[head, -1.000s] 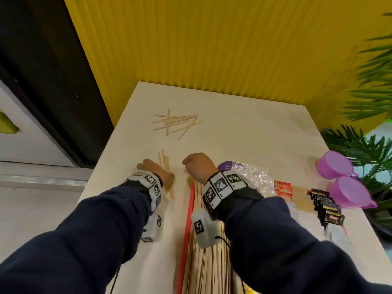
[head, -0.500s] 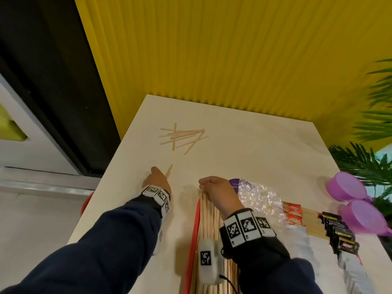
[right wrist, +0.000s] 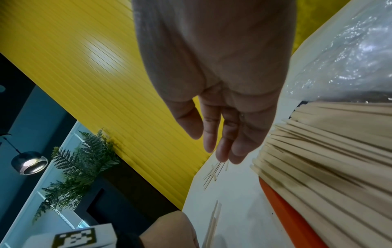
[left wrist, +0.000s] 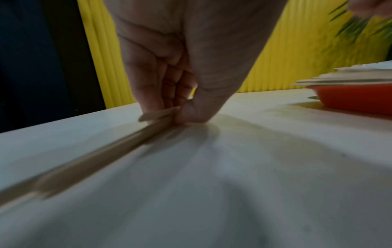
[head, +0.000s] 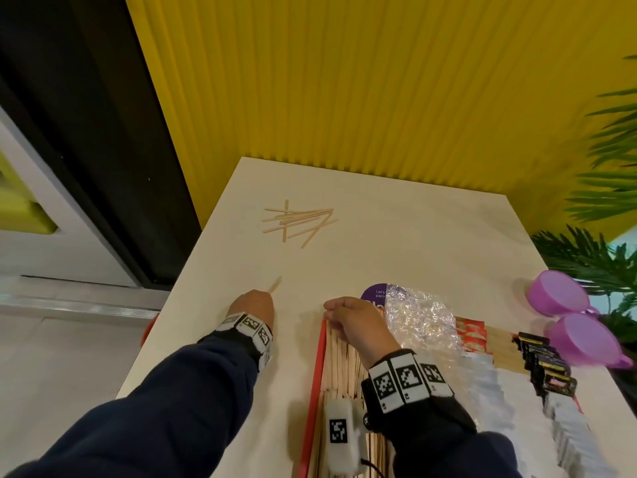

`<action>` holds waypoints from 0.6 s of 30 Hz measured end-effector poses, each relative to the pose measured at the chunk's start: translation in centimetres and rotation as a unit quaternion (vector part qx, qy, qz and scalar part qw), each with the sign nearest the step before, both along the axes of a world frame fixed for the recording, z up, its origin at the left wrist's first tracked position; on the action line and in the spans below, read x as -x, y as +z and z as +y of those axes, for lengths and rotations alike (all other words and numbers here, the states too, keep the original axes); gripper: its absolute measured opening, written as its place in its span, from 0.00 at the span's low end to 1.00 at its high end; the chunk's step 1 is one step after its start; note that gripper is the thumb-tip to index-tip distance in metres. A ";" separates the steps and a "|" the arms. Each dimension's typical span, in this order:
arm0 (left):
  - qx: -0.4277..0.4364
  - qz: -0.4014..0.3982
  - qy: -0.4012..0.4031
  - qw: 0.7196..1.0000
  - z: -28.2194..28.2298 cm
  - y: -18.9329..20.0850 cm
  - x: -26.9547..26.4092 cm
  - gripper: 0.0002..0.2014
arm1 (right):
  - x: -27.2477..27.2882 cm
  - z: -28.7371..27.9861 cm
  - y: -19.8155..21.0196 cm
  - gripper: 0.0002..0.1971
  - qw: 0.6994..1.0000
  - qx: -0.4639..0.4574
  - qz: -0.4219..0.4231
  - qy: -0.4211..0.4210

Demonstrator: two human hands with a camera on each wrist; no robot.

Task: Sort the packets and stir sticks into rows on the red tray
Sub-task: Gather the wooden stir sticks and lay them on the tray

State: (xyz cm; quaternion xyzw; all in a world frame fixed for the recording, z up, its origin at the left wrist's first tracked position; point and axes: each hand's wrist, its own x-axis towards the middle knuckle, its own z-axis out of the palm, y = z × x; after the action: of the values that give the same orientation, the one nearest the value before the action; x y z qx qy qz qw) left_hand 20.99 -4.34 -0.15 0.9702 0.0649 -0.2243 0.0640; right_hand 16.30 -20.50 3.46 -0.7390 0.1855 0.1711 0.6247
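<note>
While a couple of stir sticks (left wrist: 158,114) are pinched flat against the table (head: 396,236) by the left hand (head: 253,310), seemingly to square them, the right hand (head: 355,324) is held slack and empty over the tray (head: 315,384) row; loose sticks (head: 298,220) wait at twelve o'clock.

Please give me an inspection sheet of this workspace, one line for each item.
Surface: pale table, far edge at the yellow wall.
Job's things: red tray holds rows of stir sticks and packets; loose sticks lie farther back on the table.
Clutter: crinkled plastic bag; two purple cups.
Grippers: left hand pinches a few sticks on the table; right hand open at the tray's stick row.
Cables: thin black cable by the right wrist camera.
Surroundings: green plant.
</note>
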 end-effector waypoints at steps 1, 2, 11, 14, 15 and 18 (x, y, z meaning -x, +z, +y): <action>-0.005 -0.016 0.002 1.000 0.2 0.3 0.0 0.11 | 0.2 0.0 0.2 0.11 1.000 -0.005 0.000 0.002; -0.020 -0.011 -0.002 1.000 0.4 0.1 -0.1 0.12 | 0.4 0.0 0.4 0.12 1.000 -0.011 0.001 0.005; 0.006 0.000 0.008 1.000 1.6 1.8 1.2 0.06 | 1.2 -0.3 1.1 0.12 0.997 -0.059 0.040 0.001; 0.114 -0.016 0.030 0.993 1.8 2.7 1.4 0.13 | 1.2 0.0 1.0 0.10 0.995 -0.081 0.050 -0.007; 0.174 -0.027 0.040 0.984 1.8 3.1 1.5 0.15 | 1.1 0.1 1.0 0.09 0.995 -0.089 0.052 -0.009; 0.330 -0.064 0.059 0.940 1.4 4.2 2.2 0.17 | 0.9 0.8 1.1 0.04 0.992 -0.107 0.069 0.001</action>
State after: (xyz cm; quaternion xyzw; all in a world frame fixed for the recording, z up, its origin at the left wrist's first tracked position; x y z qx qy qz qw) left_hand 18.83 -2.96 4.08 0.9014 0.0397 -0.1661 0.3980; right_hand 15.38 -19.74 4.56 -0.6546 0.2081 0.2413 0.6855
